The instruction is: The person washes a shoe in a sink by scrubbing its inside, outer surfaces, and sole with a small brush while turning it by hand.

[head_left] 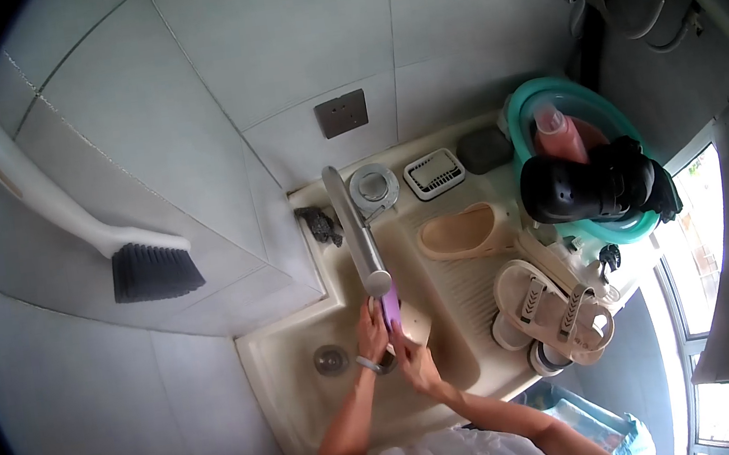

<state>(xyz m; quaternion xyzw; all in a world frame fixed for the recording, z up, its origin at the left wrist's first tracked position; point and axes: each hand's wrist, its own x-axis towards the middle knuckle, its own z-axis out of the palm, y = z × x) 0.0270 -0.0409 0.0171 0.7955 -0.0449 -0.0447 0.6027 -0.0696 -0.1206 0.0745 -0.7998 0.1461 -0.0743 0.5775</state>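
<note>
Both hands are together in the cream sink [264,376], just below the end of the silver faucet [356,228]. My right hand [416,365] is closed on the lower end of a narrow purple object [392,308], whose kind I cannot make out. My left hand [371,331], with a band at its wrist, is closed right beside the purple object; what lies in its fingers is hidden. A beige piece [415,319], perhaps a shoe, shows behind my right hand, partly covered.
A beige clog [465,231] lies on the ribbed drainboard, near white sandals [542,306]. Behind stand a soap dish [434,173] and a teal basin [540,97] with a pink bottle [559,135] and black footwear [569,189]. A scrub brush [155,267] hangs at left.
</note>
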